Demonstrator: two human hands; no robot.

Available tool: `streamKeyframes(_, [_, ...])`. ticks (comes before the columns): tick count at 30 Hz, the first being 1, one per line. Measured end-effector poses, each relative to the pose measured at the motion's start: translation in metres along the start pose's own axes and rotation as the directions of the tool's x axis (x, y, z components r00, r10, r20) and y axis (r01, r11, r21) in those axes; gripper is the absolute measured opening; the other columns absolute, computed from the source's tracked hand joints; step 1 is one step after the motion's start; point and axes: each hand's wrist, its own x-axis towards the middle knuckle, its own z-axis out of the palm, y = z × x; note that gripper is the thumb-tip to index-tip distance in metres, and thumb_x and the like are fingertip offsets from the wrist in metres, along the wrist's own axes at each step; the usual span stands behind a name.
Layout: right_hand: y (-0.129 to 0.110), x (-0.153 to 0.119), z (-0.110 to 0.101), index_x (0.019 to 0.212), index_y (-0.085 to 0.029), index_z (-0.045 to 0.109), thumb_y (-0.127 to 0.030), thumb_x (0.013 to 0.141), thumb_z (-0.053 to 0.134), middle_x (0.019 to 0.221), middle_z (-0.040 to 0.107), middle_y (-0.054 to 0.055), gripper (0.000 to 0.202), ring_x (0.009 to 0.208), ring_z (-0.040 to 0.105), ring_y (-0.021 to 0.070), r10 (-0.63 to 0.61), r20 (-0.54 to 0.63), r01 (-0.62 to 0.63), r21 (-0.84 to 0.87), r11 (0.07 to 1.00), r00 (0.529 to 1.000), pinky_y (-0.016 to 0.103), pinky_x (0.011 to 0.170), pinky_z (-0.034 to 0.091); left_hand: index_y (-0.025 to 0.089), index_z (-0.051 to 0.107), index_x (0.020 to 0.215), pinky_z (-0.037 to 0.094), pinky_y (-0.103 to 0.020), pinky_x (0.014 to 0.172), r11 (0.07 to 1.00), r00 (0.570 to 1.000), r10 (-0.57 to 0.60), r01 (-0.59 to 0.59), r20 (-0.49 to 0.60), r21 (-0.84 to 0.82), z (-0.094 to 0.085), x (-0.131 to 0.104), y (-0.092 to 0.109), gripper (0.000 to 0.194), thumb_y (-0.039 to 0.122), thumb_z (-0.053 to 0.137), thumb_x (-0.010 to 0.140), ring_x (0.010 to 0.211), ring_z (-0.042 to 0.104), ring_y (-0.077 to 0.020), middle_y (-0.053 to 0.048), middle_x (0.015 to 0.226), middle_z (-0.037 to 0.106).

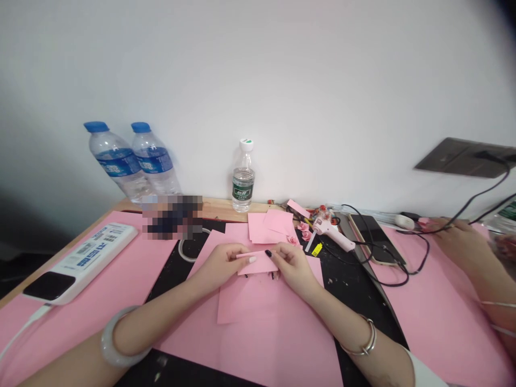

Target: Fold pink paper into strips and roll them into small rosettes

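Between my two hands a small folded piece of pink paper (pixel 260 263) is held up over the table. My left hand (pixel 229 263) pinches its left end, thumb on the near face. Its right end is in the closed fingers of my right hand (pixel 292 263). Below lie large pink sheets (pixel 278 333) on a black mat (pixel 342 285). Just beyond my hands are small pink paper squares (pixel 271 224) and several pink paper roses (pixel 305 231). A pink glue gun (pixel 332 234) rests to the right of them.
Water bottles (pixel 243 183) stand along the wall. At left a white power bank-like device (pixel 83 263) lies on pink paper. A phone (pixel 379 239) and black cables (pixel 419 258) lie right. Another person's hand (pixel 459 242) is at far right. A yellow tag (pixel 317 249) sits near the glue gun.
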Motion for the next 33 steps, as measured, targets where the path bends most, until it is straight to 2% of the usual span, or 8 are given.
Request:
streamKeyframes(4, [0.000, -0.005, 0.004, 0.067, -0.020, 0.052, -0.040, 0.086, 0.055, 0.047, 0.052, -0.004, 0.028, 0.041, 0.051, 0.0128, -0.012, 0.042, 0.016, -0.081, 0.997, 0.999, 0.024, 0.043, 0.038, 0.016, 0.071, 0.078, 0.045, -0.026, 0.071, 0.994, 0.996, 0.085, -0.085, 0.013, 0.061, 0.000, -0.001, -0.004, 0.021, 0.034, 0.061, 0.082, 0.077, 0.062, -0.0195, -0.004, 0.080, 0.071])
streamKeyframes(6, [-0.001, -0.007, 0.005, 0.067, -0.020, 0.052, -0.037, 0.087, 0.054, 0.048, 0.052, -0.003, 0.026, 0.042, 0.051, 0.0130, -0.017, 0.060, 0.024, -0.112, 0.993, 0.998, 0.024, 0.044, 0.038, 0.016, 0.069, 0.073, 0.044, -0.025, 0.068, 0.993, 0.997, 0.082, -0.083, 0.008, 0.079, 0.001, -0.002, -0.004, 0.022, 0.035, 0.061, 0.082, 0.072, 0.059, -0.0179, -0.002, 0.073, 0.068])
streamKeyframes(9, [-0.002, -0.007, 0.006, 0.067, -0.021, 0.051, -0.037, 0.089, 0.052, 0.048, 0.052, -0.003, 0.027, 0.041, 0.049, 0.0124, -0.018, 0.039, 0.022, -0.120, 0.993, 0.999, 0.023, 0.043, 0.035, 0.017, 0.054, 0.056, 0.035, -0.022, 0.055, 0.992, 0.997, 0.056, -0.048, -0.060, 0.118, 0.001, -0.002, -0.003, 0.033, 0.039, 0.065, 0.078, 0.056, 0.045, -0.0123, 0.004, 0.055, 0.049])
streamKeyframes(14, [0.001, -0.006, 0.006, 0.067, -0.021, 0.050, -0.043, 0.088, 0.053, 0.046, 0.051, -0.004, 0.031, 0.040, 0.046, 0.0120, -0.016, -0.031, 0.014, -0.074, 0.997, 0.999, 0.023, 0.042, 0.034, 0.019, 0.033, 0.049, 0.026, -0.022, 0.050, 0.984, 0.989, 0.064, -0.041, -0.134, 0.172, -0.002, 0.000, 0.000, 0.048, 0.042, 0.066, 0.077, 0.050, 0.031, -0.0094, 0.007, 0.051, 0.029])
streamKeyframes(18, [0.002, -0.004, 0.004, 0.063, -0.021, 0.046, -0.047, 0.086, 0.055, 0.043, 0.047, -0.005, 0.036, 0.038, 0.045, 0.0112, -0.014, -0.098, 0.009, -0.048, 0.999, 0.995, 0.022, 0.041, 0.033, 0.019, 0.039, 0.051, 0.030, -0.022, 0.051, 0.980, 0.991, 0.088, -0.068, -0.103, 0.188, -0.004, 0.001, 0.001, 0.045, 0.045, 0.060, 0.081, 0.050, 0.038, -0.0104, 0.006, 0.051, 0.039])
streamKeyframes(22, [0.001, -0.001, 0.002, 0.060, -0.021, 0.043, -0.053, 0.084, 0.058, 0.041, 0.044, -0.007, 0.042, 0.036, 0.042, 0.0097, 0.001, -0.133, 0.000, 0.004, 1.000, 0.991, 0.021, 0.038, 0.031, 0.019, 0.040, 0.051, 0.031, -0.022, 0.048, 0.988, 0.996, 0.023, -0.009, -0.088, 0.155, -0.005, -0.001, -0.001, 0.044, 0.045, 0.060, 0.081, 0.041, 0.043, -0.0102, 0.006, 0.041, 0.045])
streamKeyframes(28, [0.001, 0.004, -0.001, 0.073, -0.019, 0.051, -0.061, 0.086, 0.049, 0.051, 0.060, -0.001, 0.044, 0.038, 0.050, 0.0116, 0.028, -0.089, -0.007, 0.228, 0.974, 0.996, 0.022, 0.037, 0.035, 0.020, 0.041, 0.054, 0.031, -0.021, 0.045, 0.997, 0.981, 0.060, -0.049, -0.187, 0.064, -0.010, 0.002, -0.006, 0.042, 0.043, 0.058, 0.084, 0.037, 0.042, -0.0086, 0.007, 0.042, 0.047])
streamKeyframes(33, [0.000, 0.003, -0.002, 0.072, -0.018, 0.053, -0.055, 0.088, 0.051, 0.058, 0.063, 0.002, 0.040, 0.041, 0.051, 0.0107, -0.007, -0.018, 0.011, 0.236, 0.972, 1.000, 0.022, 0.040, 0.036, 0.019, 0.045, 0.057, 0.034, -0.021, 0.046, 0.998, 0.988, 0.067, -0.068, -0.142, -0.002, -0.010, 0.003, -0.004, 0.040, 0.042, 0.052, 0.089, 0.040, 0.045, -0.0093, 0.005, 0.044, 0.053])
